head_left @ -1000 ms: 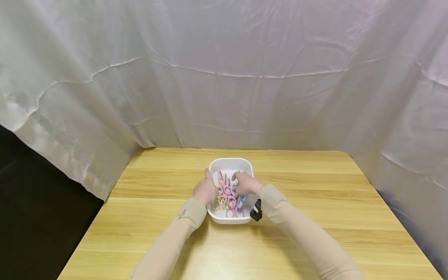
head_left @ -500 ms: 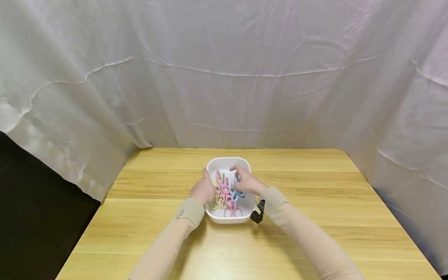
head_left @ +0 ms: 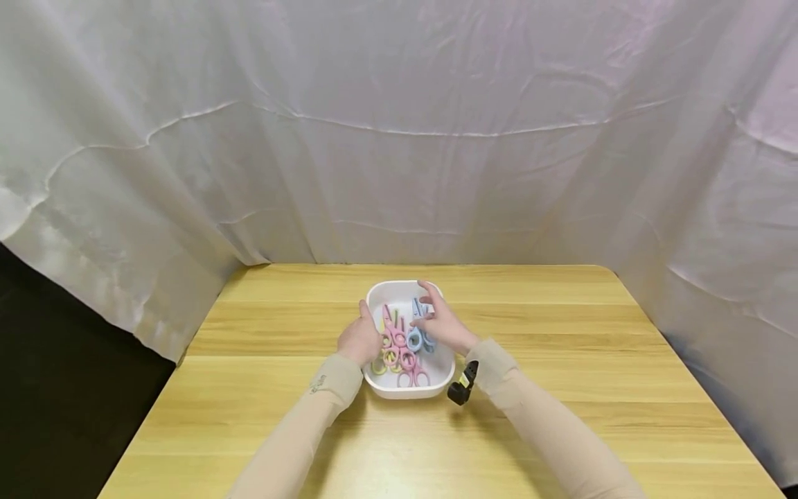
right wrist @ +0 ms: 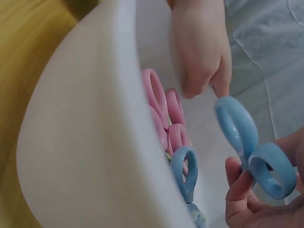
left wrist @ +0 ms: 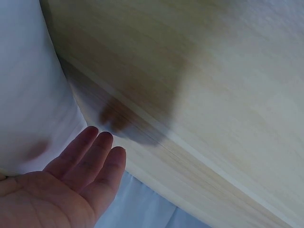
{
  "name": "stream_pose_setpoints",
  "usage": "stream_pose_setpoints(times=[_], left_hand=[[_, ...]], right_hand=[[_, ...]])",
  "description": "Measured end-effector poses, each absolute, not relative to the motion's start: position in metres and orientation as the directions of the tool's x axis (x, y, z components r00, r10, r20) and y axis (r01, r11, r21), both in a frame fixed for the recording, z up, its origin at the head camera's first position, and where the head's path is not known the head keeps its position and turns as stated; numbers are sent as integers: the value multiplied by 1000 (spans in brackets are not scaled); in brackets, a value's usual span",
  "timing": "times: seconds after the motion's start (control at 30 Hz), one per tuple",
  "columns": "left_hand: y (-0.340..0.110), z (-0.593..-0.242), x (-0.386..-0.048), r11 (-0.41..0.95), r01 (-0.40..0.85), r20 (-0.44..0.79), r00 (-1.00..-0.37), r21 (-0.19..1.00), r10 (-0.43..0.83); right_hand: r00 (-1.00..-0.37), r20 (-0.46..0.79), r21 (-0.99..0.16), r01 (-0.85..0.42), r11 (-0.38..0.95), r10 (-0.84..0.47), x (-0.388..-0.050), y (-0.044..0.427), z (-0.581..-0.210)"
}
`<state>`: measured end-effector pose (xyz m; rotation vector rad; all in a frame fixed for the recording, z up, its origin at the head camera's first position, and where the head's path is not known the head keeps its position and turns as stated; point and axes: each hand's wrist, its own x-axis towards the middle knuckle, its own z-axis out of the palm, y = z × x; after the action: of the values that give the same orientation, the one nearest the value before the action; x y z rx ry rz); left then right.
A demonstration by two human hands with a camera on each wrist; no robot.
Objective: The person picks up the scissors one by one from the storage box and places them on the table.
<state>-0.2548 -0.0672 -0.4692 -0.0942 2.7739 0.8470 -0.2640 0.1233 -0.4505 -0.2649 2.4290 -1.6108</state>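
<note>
A white plastic box (head_left: 408,393) stands on the table with several scissors in it, mostly pink, blue and yellow. My left hand (head_left: 360,339) holds the box's left rim; its thumb side reaches inside. In the left wrist view, three fingers (left wrist: 102,166) lie outside against or close to the wall. Over the box's right side, my right hand (head_left: 444,326) grips a pair of blue scissors (right wrist: 248,137) near the handles; their blades are hidden in the right wrist view. Beside pink scissors (right wrist: 178,135) lies another blue pair (right wrist: 191,178). Yellow handles (head_left: 379,367) show at left.
The wooden table (head_left: 536,333) extends on both sides of the box. A pale curtain (head_left: 399,187) hangs behind it and along the sides. A small black device (head_left: 460,392) is attached at my right wrist, close to the box's near right corner.
My right hand has spread its fingers and shifted slightly, with the blue scissors beneath it now showing their blades pointing away. The left hand keeps its place at the rim.
</note>
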Motion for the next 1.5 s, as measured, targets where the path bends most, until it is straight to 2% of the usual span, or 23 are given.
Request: stream_pose_setpoints(times=[0.37, 0.77, 1.23, 1.5], left_hand=[[-70, -470, -253, 812, -131, -252, -968, 569, 20], [-73, -472, -255, 822, -100, -242, -969, 560, 46], [-77, -462, -251, 836, -99, -259, -964, 539, 53], [-84, -462, -252, 835, -109, -268, -962, 540, 47]], right_hand=[[-971, -166, -980, 143, 138, -173, -265, 127, -454], [-947, -237, -950, 272, -150, -218, -267, 141, -457], [-920, -279, -874, 363, -324, -276, -266, 150, -452], [-920, -268, -873, 358, -332, -287, -263, 152, -449]])
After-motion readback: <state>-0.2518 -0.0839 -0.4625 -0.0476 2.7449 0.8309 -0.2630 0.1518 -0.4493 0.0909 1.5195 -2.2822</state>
